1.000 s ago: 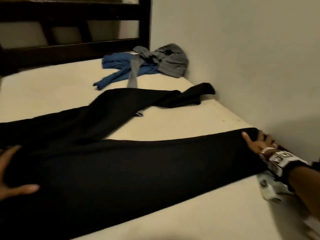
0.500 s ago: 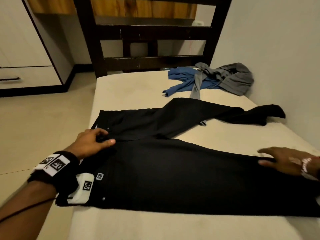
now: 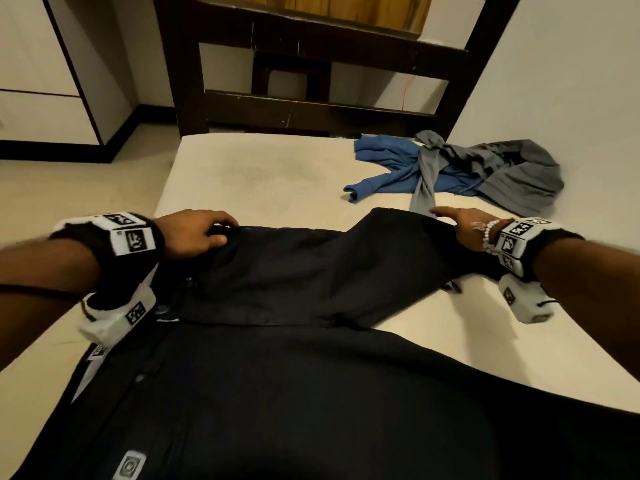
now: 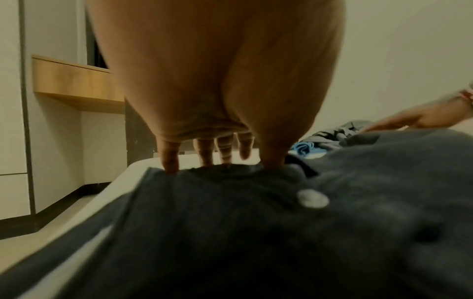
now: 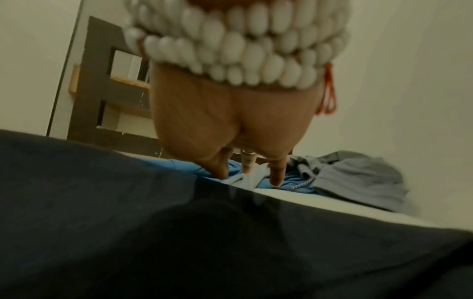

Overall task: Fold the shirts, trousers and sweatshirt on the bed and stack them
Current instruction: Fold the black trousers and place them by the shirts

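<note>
Black trousers (image 3: 277, 375) lie spread across the cream mattress (image 3: 259, 174), waistband at the left, one leg angled toward the far right. My left hand (image 3: 214, 233) grips the far corner of the waistband (image 4: 230, 174), thumb and fingers curled over its edge. My right hand (image 3: 450, 216) rests with straight fingers on the far trouser leg (image 5: 128, 182), near its far edge. A crumpled blue top (image 3: 391, 164) and a grey hooded sweatshirt (image 3: 516, 174) lie tangled together at the far right corner of the bed.
A dark wooden bed frame (image 3: 311, 109) stands at the far end. A pale wall (image 3: 571, 98) runs along the bed's right side. White cabinets (image 3: 41, 81) and tiled floor (image 3: 69, 188) lie to the left.
My left hand has moved along the waistband to its far corner. My right hand left the near leg and now rests on the far leg. The head view has closed in.
</note>
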